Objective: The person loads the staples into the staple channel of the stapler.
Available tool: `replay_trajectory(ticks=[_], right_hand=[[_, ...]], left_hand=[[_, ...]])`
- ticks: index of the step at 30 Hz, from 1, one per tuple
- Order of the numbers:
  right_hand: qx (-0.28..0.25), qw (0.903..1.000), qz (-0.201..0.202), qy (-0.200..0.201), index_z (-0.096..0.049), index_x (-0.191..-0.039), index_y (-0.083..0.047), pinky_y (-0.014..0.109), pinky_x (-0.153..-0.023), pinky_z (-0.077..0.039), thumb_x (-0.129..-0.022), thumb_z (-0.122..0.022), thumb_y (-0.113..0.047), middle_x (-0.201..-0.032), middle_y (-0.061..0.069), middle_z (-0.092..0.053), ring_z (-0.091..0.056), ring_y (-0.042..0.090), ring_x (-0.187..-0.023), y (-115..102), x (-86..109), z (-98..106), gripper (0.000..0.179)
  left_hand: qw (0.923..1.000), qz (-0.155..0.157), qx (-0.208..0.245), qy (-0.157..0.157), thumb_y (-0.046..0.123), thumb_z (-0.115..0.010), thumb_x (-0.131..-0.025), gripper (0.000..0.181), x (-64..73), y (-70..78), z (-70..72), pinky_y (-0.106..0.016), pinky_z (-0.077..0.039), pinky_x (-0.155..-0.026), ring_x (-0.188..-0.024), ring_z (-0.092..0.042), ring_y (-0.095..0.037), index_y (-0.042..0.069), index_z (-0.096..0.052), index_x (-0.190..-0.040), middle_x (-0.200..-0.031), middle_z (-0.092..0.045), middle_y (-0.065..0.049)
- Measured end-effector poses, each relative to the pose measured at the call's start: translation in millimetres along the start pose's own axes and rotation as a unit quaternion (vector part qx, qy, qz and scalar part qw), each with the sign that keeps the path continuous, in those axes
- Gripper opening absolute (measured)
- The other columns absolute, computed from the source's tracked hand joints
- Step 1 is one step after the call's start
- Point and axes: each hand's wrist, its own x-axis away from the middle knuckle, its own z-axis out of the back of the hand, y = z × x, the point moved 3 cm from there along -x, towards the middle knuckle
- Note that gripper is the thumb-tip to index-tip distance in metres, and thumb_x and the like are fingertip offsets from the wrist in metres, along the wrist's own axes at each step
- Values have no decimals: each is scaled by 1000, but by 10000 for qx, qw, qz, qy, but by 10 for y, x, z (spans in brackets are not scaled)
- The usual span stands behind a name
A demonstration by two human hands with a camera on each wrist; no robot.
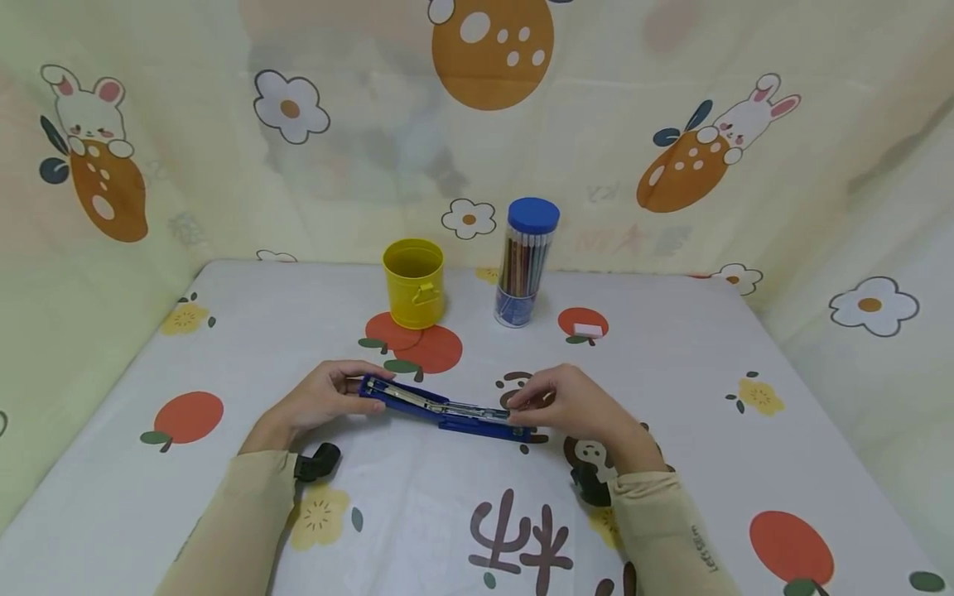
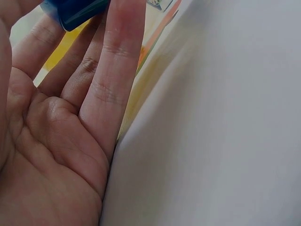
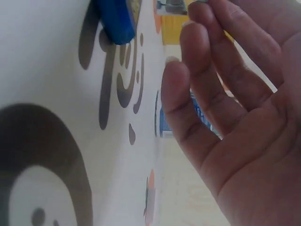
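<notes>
A blue stapler (image 1: pixel 440 410), swung wide open with its metal track showing, lies across the space between both hands. My left hand (image 1: pixel 328 393) grips its left end, thumb in front and fingers behind. The blue end of the stapler (image 2: pixel 82 12) shows at the top of the left wrist view. At the stapler's right end, my right hand (image 1: pixel 570 406) pinches the metal track with thumb and forefinger. In the right wrist view its other fingers (image 3: pixel 197 52) are loosely bent, and the pinch itself is mostly out of frame at the top.
A yellow bucket (image 1: pixel 415 298) stands behind the stapler. Right of it is a clear tube of pencils (image 1: pixel 523 265) with a blue lid. A small pinkish-white eraser (image 1: pixel 587 330) lies farther right. Patterned cloth covers the table (image 1: pixel 402 530) and hangs behind.
</notes>
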Motion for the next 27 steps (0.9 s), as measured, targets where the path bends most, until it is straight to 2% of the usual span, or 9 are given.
replay_trajectory(ticks=[10, 19, 24, 27], right_hand=[[149, 9995, -271, 50, -82, -94, -17, 31, -71, -55, -85, -83, -18, -90, -3, -69, -61, 19, -82, -20, -24, -56, 9], [404, 9991, -58, 65, -83, -95, -19, 33, -71, -54, -82, -86, -20, -88, -7, -69, -59, 18, -84, -32, -47, -75, 13], [292, 9994, -183, -33, -83, -97, -21, 35, -70, -54, -80, -87, -22, -90, -7, -70, -60, 19, -82, -2, -11, -29, 18], [209, 9997, -110, -119, -83, -96, -21, 36, -69, -55, -80, -88, -22, -88, -6, -70, -61, 20, -81, 11, 3, -12, 17]], left_hand=[[10000, -8, 14, -10, 12, -83, -84, 49, -2, -6, -2, -32, -57, -81, -97, -69, -28, 3, -67, -129, -123, -67, -17], [10000, 26, -40, -24, 12, -82, -85, 49, -7, -3, 5, -31, -56, -84, -99, -69, -29, 2, -66, -130, -123, -67, -19], [10000, 56, -65, -13, 13, -82, -85, 49, -9, -1, 3, -30, -56, -84, -98, -69, -29, 2, -66, -130, -123, -67, -18], [9999, 87, -72, 1, 13, -83, -85, 49, -13, -7, 2, -30, -56, -84, -98, -68, -29, 2, -66, -129, -124, -67, -18]])
